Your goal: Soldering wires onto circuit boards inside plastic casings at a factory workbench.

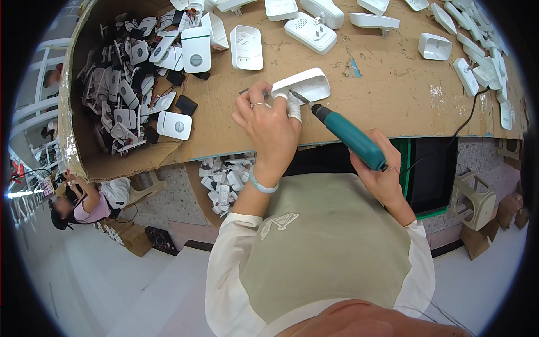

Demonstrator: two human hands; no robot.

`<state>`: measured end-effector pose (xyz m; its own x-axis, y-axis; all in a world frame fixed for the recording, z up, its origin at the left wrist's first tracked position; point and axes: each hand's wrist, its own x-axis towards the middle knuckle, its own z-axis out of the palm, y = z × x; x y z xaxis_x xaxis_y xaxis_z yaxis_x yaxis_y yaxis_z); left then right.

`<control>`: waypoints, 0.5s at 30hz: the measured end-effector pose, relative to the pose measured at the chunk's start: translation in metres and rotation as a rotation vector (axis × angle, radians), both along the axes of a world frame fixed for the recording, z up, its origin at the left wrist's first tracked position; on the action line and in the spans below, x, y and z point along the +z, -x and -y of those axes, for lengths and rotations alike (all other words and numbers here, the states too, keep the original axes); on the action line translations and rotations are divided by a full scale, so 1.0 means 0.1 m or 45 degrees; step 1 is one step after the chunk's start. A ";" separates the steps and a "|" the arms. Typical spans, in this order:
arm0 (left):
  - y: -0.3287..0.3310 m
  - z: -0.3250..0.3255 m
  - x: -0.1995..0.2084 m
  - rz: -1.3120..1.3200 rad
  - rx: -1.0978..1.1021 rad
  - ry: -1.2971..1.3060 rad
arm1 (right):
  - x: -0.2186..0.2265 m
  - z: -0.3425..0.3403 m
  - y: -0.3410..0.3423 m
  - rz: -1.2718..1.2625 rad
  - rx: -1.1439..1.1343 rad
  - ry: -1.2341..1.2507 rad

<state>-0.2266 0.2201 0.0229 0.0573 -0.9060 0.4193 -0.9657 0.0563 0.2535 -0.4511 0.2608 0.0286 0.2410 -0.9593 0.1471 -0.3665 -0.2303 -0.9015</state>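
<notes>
My left hand (pixel 268 121) grips the near left end of a white plastic housing (pixel 317 84), its hollow side facing up on the cardboard-covered table. White tape wraps some of its fingertips. In my right hand (pixel 379 165) is a teal electric screwdriver (pixel 353 137), held by its body with the cord trailing off to the right. Its bit points into the hollow of the housing, close to my left fingertips. Whether the bit meets a screw cannot be made out.
A large cardboard box (pixel 76 135) at left holds a heap of white covers with wires. Several white housings (pixel 247 48) lie along the far side, and more parts (pixel 483 62) pile at right. Below the table edge sits a box of small white parts (pixel 224 180). Another person (pixel 92 205) sits at far left.
</notes>
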 end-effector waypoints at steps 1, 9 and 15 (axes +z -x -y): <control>0.00 0.00 0.00 -0.002 0.000 0.007 | 0.00 0.00 0.00 -0.001 0.000 0.000; 0.00 0.00 0.01 -0.009 0.008 -0.013 | 0.00 0.02 -0.05 0.018 -0.030 0.055; 0.01 0.00 0.01 -0.015 0.003 -0.019 | 0.00 0.02 -0.02 0.000 -0.006 0.023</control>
